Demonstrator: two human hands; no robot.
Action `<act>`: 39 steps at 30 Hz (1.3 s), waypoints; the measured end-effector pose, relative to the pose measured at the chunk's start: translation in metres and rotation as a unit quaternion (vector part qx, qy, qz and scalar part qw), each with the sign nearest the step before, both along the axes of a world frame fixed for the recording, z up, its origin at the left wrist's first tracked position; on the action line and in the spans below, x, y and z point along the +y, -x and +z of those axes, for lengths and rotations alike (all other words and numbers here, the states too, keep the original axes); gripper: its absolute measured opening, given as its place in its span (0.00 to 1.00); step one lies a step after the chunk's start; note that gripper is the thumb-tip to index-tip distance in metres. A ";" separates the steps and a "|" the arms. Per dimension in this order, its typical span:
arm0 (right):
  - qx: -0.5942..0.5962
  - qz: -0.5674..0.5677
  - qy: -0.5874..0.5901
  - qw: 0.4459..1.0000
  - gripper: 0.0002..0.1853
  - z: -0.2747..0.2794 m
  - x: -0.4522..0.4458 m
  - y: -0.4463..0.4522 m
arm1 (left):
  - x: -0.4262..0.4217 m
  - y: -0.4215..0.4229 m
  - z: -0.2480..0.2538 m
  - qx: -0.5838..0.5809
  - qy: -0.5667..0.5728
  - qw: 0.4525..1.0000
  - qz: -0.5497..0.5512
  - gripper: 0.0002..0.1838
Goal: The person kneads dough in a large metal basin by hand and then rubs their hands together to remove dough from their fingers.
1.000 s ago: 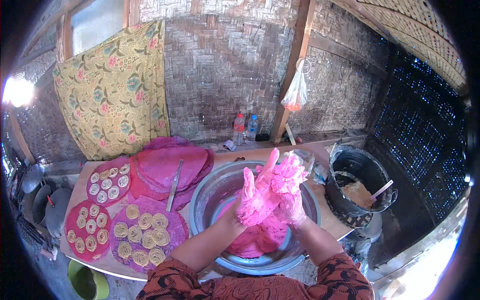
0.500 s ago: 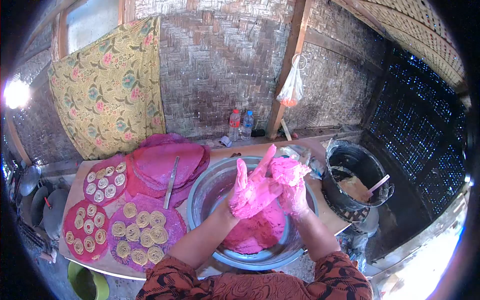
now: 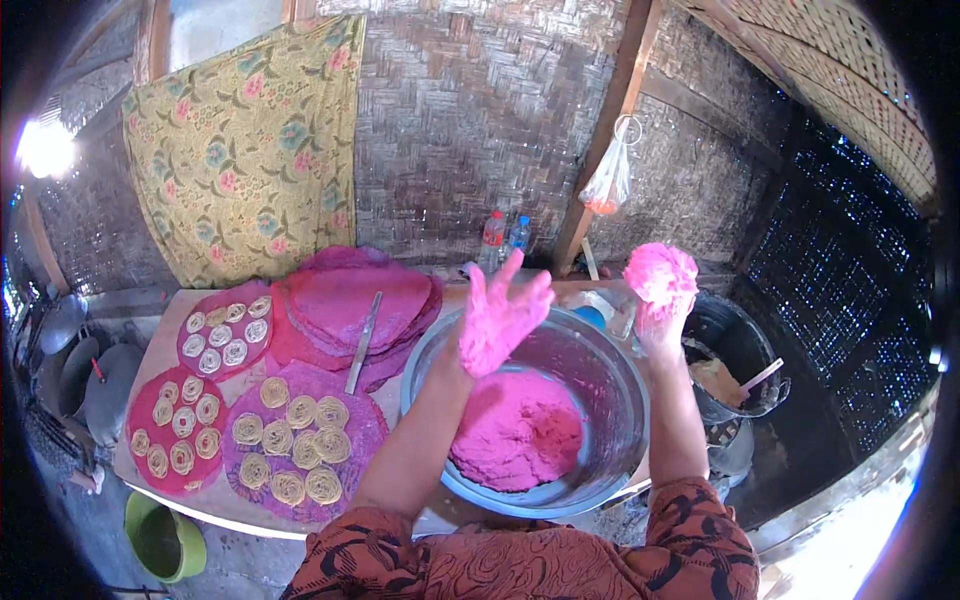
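Note:
Pink dough smears coat my left hand (image 3: 500, 318), which is raised over the left side of the basin with fingers spread and nothing in it. My right hand (image 3: 662, 318) is lifted past the basin's right rim, its fingers around a lump of pink dough (image 3: 661, 272). Below, a large mass of pink dough (image 3: 515, 430) lies in the grey-blue basin (image 3: 628, 400), heaped toward the left and front, with smears up the inner wall.
Left of the basin, several noodle-like coils (image 3: 277, 437) lie on round pink mats (image 3: 240, 400). A metal ruler-like strip (image 3: 364, 343) rests by stacked pink sheets (image 3: 350, 300). Bottles (image 3: 493, 236) stand behind; a black pot (image 3: 765, 340) with a handled tool (image 3: 763, 374) stands right.
My hands have moved apart. The right hand has gone up and right with the dough lump, while the left has opened its fingers and shifted slightly upward. The view has tilted a little.

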State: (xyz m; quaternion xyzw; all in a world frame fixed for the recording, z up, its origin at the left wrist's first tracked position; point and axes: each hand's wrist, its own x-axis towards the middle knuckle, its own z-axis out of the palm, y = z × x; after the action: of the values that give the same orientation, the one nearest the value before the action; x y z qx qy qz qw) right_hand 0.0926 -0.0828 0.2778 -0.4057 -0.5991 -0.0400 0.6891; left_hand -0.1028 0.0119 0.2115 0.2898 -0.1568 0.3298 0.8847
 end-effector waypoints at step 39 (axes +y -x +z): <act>-0.194 0.011 0.348 0.917 0.36 -0.105 -0.009 0.007 | -0.038 -0.055 -0.039 0.283 -0.521 0.711 0.379 0.25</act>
State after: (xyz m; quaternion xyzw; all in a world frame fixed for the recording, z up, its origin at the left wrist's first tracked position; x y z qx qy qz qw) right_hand 0.0851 -0.0923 0.1732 -0.5973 -0.7018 0.1005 0.3750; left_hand -0.0480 -0.0262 0.1729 0.8195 0.0772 0.4055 0.3976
